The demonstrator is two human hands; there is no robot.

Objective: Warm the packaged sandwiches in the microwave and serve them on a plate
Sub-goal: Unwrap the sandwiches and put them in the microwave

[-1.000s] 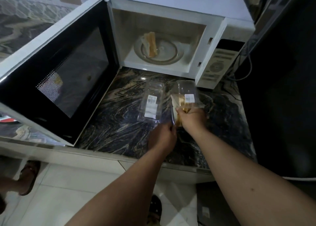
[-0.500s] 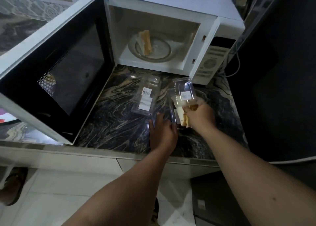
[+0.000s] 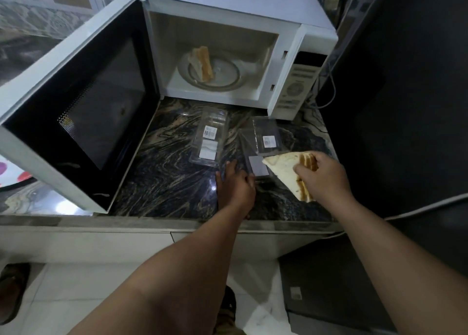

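Head view: right hand (image 3: 323, 176) gripping triangular sandwich (image 3: 286, 172) above dark marble table (image 3: 167, 182). Left hand (image 3: 234, 185) flat, fingers spread, pressing opened clear package (image 3: 263, 144). Second clear package (image 3: 210, 138) just left. Microwave (image 3: 228, 43) door open, another sandwich (image 3: 202, 63) on plate (image 3: 228, 77) inside.

The right hand (image 3: 326, 177) is gripping a triangular sandwich (image 3: 286, 173) above the marble tabletop (image 3: 164, 182), while the left hand (image 3: 235, 185) is pressing the opened clear package (image 3: 263, 144). Another sandwich (image 3: 202, 63) is sitting on the plate (image 3: 228, 78) inside the open microwave (image 3: 228, 18).
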